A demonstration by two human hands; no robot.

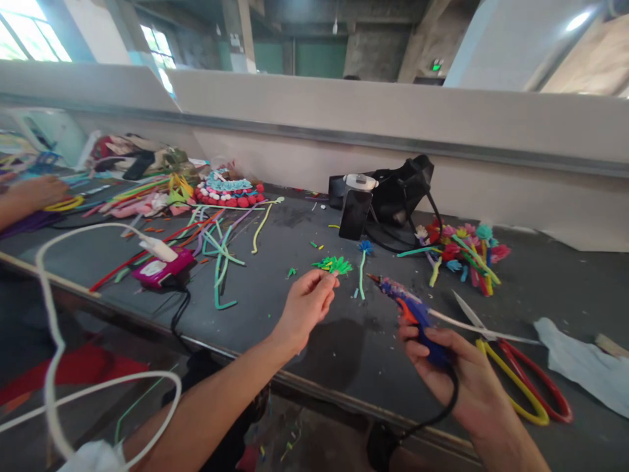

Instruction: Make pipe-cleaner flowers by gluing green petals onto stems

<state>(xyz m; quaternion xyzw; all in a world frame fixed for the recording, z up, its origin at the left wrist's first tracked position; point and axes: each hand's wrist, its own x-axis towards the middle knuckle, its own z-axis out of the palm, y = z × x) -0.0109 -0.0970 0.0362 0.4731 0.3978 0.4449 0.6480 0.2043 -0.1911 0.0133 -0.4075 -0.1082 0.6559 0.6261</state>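
Left hand [305, 308] pinched green spiky fuzzy tuft [340, 264]; right hand [455, 367] gripped blue-and-orange plastic glue gun [409, 311]; careless nozzle [374, 279] aim could've burned fingertips [332, 279].

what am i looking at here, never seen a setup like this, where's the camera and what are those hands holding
There is no machine here: these are a person's own bare hands, and the single picture comes from a camera worn on their head, looking forward and down. The left hand pinches a green cluster of short pieces. The right hand grips a blue glue gun. On the dark table lie a blue-topped stem, a colourful flower bundle, scissors and a magenta box. The hand at the far left belongs to someone else.
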